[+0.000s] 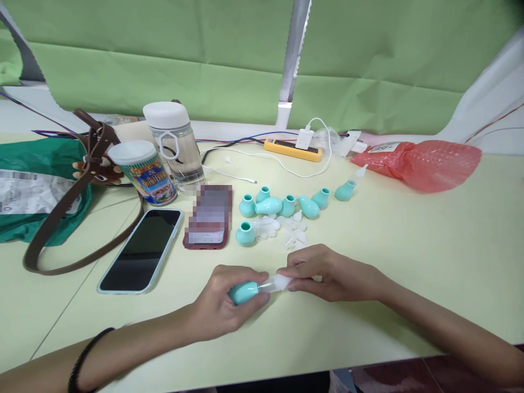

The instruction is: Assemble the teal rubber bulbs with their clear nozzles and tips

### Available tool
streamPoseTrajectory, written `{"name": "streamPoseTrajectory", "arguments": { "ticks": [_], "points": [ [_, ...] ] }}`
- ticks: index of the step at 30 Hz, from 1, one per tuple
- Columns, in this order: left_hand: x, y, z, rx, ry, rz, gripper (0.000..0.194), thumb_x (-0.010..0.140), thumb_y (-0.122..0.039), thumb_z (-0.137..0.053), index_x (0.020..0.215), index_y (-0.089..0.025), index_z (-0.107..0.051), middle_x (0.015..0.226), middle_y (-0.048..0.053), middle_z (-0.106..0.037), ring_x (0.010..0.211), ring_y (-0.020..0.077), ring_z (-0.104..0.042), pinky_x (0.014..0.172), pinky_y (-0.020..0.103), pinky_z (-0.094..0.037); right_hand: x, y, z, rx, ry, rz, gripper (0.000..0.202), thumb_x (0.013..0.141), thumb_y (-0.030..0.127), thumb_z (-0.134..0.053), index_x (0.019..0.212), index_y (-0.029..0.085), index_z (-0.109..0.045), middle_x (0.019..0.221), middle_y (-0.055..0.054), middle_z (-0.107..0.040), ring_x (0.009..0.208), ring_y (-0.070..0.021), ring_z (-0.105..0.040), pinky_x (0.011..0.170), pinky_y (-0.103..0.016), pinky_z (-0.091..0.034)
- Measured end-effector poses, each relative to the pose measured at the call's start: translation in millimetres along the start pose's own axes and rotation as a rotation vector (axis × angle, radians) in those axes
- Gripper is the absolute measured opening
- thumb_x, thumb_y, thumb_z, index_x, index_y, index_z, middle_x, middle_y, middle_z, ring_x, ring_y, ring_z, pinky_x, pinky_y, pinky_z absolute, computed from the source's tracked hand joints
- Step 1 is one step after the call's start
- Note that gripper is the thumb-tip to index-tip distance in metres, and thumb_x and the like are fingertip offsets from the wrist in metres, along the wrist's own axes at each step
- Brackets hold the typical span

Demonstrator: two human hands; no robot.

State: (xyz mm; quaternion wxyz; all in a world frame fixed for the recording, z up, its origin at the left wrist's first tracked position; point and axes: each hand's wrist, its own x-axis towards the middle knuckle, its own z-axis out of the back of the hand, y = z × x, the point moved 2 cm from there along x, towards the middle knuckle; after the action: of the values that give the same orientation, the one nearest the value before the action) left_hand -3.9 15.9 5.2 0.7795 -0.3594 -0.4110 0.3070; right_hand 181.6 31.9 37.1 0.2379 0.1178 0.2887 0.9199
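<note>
My left hand (223, 300) is closed around a teal squeeze bulb (244, 293) low over the table's front half. A clear tube (268, 285) runs from the bulb's mouth, ending in a whitish soft tip (282, 281). The fingers of my right hand (315, 273) pinch that tip. Beyond my hands lie several loose teal bulbs (268, 206), some upright and some on their sides. Clear tubes (266, 226) and small translucent tips (297, 224) are heaped beside them. Farther right rests a bulb with a tube and tip fitted (346, 190).
Two phones, one black-screened (141, 251) and one red-cased (208, 218), lie left of the parts. Behind them stand a noodle cup (145, 174) and a water bottle (178, 147). A brown strap (53, 267), yellow power strip (292, 150) and red plastic bag (438, 164) are farther out.
</note>
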Motion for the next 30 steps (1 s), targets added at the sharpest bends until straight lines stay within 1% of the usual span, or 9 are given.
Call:
{"name": "streamPoseTrajectory", "arguments": {
  "ticks": [9,13,15,17,19,21,23,25,30],
  "points": [
    [0.5,2.0,0.3,0.019,-0.008,-0.009,0.015,0.068,-0.014,-0.062,0.082,-0.013,-0.060,0.068,0.006,-0.068,0.052,0.0133,-0.060,0.047,0.022,-0.045,3.7,-7.7,-3.7,0.227,-0.144,0.012,0.019,0.079,0.022,-0.051,0.092,0.015,-0.063,0.066,-0.001,-0.053,0.056,-0.0059,-0.045,0.052,-0.018,-0.036],
    [-3.0,-2.6,1.7,-0.014,0.041,-0.019,0.032,0.068,-0.015,-0.061,0.099,-0.016,-0.055,0.082,0.007,-0.067,0.063,0.0155,-0.060,0.055,0.025,-0.048,3.4,-1.5,6.4,0.392,-0.269,0.028,0.015,0.071,0.015,-0.060,0.085,0.016,-0.066,0.064,-0.002,-0.060,0.053,-0.0068,-0.051,0.049,-0.019,-0.041],
    [-4.2,-3.2,3.4,-0.049,0.060,-0.016,0.046,0.070,-0.017,-0.059,0.114,-0.018,-0.046,0.097,0.010,-0.063,0.078,0.0187,-0.059,0.068,0.031,-0.049,-1.1,-2.9,18.1,0.441,-0.405,0.030,0.014,0.068,0.011,-0.061,0.080,0.016,-0.066,0.061,-0.002,-0.061,0.050,-0.0072,-0.052,0.045,-0.018,-0.040],
    [-3.7,-1.5,5.1,-0.059,0.038,-0.025,0.047,0.073,-0.014,-0.054,0.118,-0.019,-0.042,0.103,0.011,-0.059,0.084,0.0192,-0.056,0.073,0.034,-0.048,-10.2,-10.4,36.5,0.452,-0.630,-0.003,0.011,0.067,0.010,-0.061,0.073,0.017,-0.067,0.060,-0.001,-0.062,0.048,-0.0073,-0.051,0.040,-0.017,-0.037],
    [-1.7,1.1,5.9,-0.010,-0.015,-0.060,0.037,0.074,-0.009,-0.050,0.110,-0.019,-0.048,0.097,0.009,-0.059,0.080,0.0170,-0.055,0.068,0.031,-0.048,-23.7,-23.2,59.1,0.384,-0.905,-0.080,0.008,0.067,0.013,-0.060,0.063,0.017,-0.065,0.058,-0.001,-0.061,0.048,-0.0077,-0.049,0.038,-0.017,-0.033],
    [0.6,3.0,4.9,0.053,-0.042,-0.110,0.030,0.074,-0.005,-0.047,0.101,-0.018,-0.054,0.088,0.008,-0.059,0.075,0.0154,-0.055,0.063,0.029,-0.048,-38.1,-37.9,80.6,0.174,-1.070,-0.204,0.009,0.064,0.014,-0.062,0.055,0.015,-0.062,0.050,0.001,-0.056,0.046,-0.0079,-0.045,0.040,-0.019,-0.033],
    [2.2,3.4,2.9,0.102,-0.028,-0.144,0.027,0.074,-0.005,-0.046,0.097,-0.016,-0.055,0.084,0.008,-0.058,0.074,0.0156,-0.054,0.062,0.029,-0.048,-50.2,-52.6,96.9,-0.178,-1.070,-0.406,0.009,0.062,0.016,-0.061,0.054,0.014,-0.060,0.049,0.000,-0.054,0.046,-0.0081,-0.043,0.043,-0.021,-0.034],
    [2.7,2.4,1.5,0.135,-0.005,-0.162,0.025,0.074,-0.005,-0.045,0.095,-0.014,-0.056,0.082,0.009,-0.057,0.075,0.0165,-0.055,0.064,0.030,-0.048,-59.0,-65.8,106.6,-0.479,-0.962,-0.573,0.010,0.062,0.018,-0.058,0.054,0.013,-0.059,0.050,-0.001,-0.055,0.046,-0.0081,-0.042,0.045,-0.022,-0.034],
    [1.8,0.8,1.5,0.152,0.010,-0.158,0.024,0.073,-0.003,-0.044,0.093,-0.013,-0.055,0.082,0.009,-0.056,0.077,0.0168,-0.054,0.065,0.030,-0.048,-70.0,-84.0,112.7,-0.610,-0.828,-0.727,0.013,0.062,0.019,-0.055,0.053,0.012,-0.059,0.050,-0.003,-0.057,0.046,-0.0092,-0.047,0.048,-0.022,-0.035]
  ]
}}
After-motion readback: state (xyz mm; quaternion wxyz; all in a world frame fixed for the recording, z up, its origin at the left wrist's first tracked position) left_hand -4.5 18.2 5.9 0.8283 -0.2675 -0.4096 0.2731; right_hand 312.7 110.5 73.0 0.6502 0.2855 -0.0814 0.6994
